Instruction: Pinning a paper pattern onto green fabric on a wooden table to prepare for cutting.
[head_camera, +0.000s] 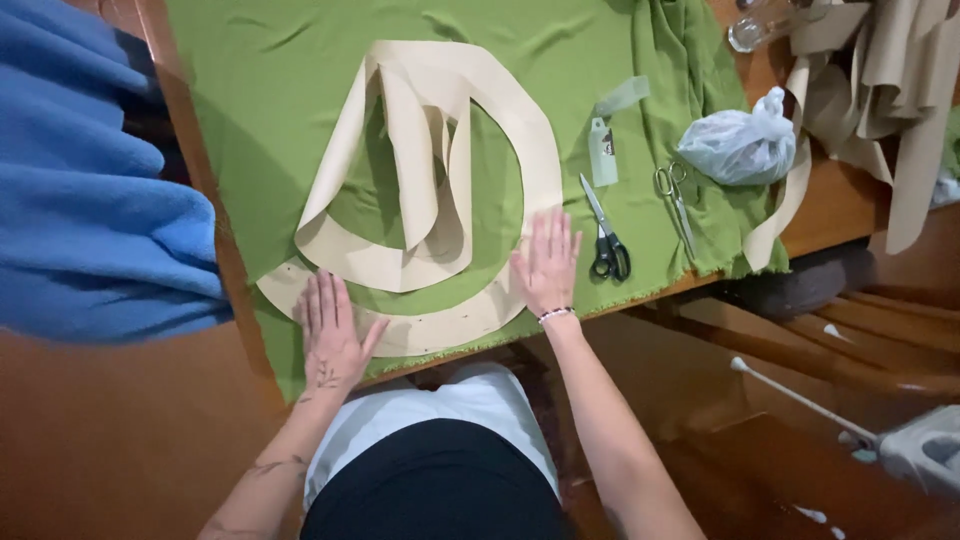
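Lying flat on the green fabric, the curved beige paper pattern arcs away from the person, its lower band running left to right under both hands. Left hand and right hand press down on it, fingers spread (neither pinches anything). Black-handled scissors lie just beside the right hand; a pale tag-shaped packet sits beyond.

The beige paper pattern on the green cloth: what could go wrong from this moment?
1. The beige paper pattern has loose folded strips standing up in its middle; only the left hand and right hand press its lower curve flat, so the upper part might shift on the green cloth.
2. The black-handled scissors lie close beside the right hand, blades pointing away; a sideways sweep could knock them.
3. The cloth is wrinkled near the top, which may distort the outline.
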